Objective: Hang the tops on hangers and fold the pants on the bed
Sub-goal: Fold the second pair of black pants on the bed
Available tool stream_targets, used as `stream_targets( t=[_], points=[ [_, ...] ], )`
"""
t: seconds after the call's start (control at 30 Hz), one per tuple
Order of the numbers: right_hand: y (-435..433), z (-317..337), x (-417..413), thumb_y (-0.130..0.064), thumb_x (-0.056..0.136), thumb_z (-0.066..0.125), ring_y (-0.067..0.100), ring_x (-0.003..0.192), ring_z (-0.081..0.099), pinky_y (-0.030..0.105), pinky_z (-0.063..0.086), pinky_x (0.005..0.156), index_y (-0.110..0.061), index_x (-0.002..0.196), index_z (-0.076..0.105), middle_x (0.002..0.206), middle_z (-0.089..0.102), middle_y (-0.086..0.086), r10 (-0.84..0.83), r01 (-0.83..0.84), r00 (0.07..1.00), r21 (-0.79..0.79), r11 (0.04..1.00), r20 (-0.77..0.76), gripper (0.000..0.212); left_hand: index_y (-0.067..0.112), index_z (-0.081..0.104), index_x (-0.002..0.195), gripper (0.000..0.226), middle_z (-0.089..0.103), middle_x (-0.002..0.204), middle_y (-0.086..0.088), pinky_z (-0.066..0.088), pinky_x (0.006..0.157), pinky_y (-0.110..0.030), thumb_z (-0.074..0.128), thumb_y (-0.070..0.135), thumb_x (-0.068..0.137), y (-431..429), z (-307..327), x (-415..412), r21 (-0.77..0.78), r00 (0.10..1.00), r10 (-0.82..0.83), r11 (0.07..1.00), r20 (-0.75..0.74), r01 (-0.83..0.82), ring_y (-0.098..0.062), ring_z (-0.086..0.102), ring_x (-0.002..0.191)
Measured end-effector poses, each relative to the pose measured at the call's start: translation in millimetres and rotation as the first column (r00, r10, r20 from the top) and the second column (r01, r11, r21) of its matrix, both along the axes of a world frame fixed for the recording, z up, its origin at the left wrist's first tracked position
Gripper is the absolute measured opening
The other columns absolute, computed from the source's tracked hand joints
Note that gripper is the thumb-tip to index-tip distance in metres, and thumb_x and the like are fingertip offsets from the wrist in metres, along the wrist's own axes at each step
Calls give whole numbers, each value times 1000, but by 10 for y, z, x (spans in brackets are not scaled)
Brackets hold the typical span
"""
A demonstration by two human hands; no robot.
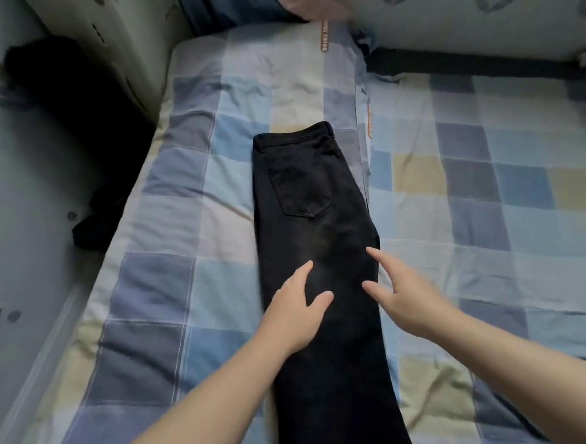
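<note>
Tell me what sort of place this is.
Most likely a bedroom: a bed covered in checked bedding, black pants laid flat on it, and what looks like a printed pillow at the far edge.

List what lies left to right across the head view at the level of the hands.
Pale grey side panel → blue-and-cream checked quilt → left hand, on the left edge of the black denim pants → the pants' bare middle → right hand at their right edge → more of the checked quilt.
</note>
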State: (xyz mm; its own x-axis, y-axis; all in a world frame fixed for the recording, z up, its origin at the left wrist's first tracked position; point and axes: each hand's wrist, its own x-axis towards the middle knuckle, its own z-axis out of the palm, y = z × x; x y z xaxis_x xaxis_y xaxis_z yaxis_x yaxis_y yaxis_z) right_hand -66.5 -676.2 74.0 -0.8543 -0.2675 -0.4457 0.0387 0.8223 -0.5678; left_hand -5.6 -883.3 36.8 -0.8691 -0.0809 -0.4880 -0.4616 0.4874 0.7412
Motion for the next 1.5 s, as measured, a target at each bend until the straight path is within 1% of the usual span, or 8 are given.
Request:
stream_targets(
  t=[0.27,0.43,0.67,0.9,1.03,1.13,1.27,1.5],
  points=[
    [811,222,1690,-35,99,58,19,133,51,32,40,106,-30,152,37,145,53,0,-88,110,982,-126,986,166,57,32,46,145,53,53,145,5,42,108,-34,63,41,95,753,275,2144,35,954,195,977,228,-208,-15,54,124],
    [1264,143,2713,-32,101,57,12,111,58,26,43,87,-26,149,41,129,59,-1,-177,241,929,-168,956,324,52,25,55,136,43,59,135,0,46,103,-31,66,32,95,1140,282,3225,47,899,291,945,328,-323,-14,59,115],
    [1717,-615,3679,-27,100,59,17,114,59,35,44,100,-23,144,46,126,62,4,-304,384,839,-96,918,451,47,22,53,136,47,60,135,-3,45,98,-28,70,28,93,1288,-235,4233,-36,818,387,911,426,-412,-16,59,117],
    [1880,-1406,3959,-30,94,69,19,132,48,28,43,98,-20,153,32,146,48,7,-342,436,787,-70,897,513,71,19,39,148,72,49,149,-2,39,110,-34,75,36,88,1179,-935,4385,-162,817,432,902,382,-401,-21,48,136],
    [1748,-1725,3844,-26,92,73,3,95,67,10,51,64,-18,144,42,120,64,-2,-335,519,717,-147,842,611,62,21,42,138,74,59,128,4,48,100,-36,80,45,79,1127,-1222,4094,-157,819,500,866,281,-475,-19,58,120],
    [1665,-1894,3812,-33,86,78,17,95,74,32,60,80,-17,121,65,112,75,3,-297,559,630,-154,815,717,41,25,45,124,67,61,116,8,53,95,-38,82,49,73,1121,-1321,3930,-124,790,562,826,246,-550,-17,62,110],
    [1649,-1917,3916,-37,77,84,14,86,76,20,56,61,-18,109,73,100,78,0,-276,568,572,-130,813,773,39,23,62,114,49,70,112,5,56,92,-39,85,42,75,1147,-1299,4031,-84,795,511,854,326,-514,-18,67,104],
    [1765,-1419,4430,-35,70,88,17,101,73,37,53,96,-18,111,75,108,77,-4,-280,519,521,-39,854,807,46,18,71,108,31,73,110,-1,57,89,-37,84,20,80,1094,-846,4536,41,742,347,893,573,-449,-18,69,96]
  ],
)
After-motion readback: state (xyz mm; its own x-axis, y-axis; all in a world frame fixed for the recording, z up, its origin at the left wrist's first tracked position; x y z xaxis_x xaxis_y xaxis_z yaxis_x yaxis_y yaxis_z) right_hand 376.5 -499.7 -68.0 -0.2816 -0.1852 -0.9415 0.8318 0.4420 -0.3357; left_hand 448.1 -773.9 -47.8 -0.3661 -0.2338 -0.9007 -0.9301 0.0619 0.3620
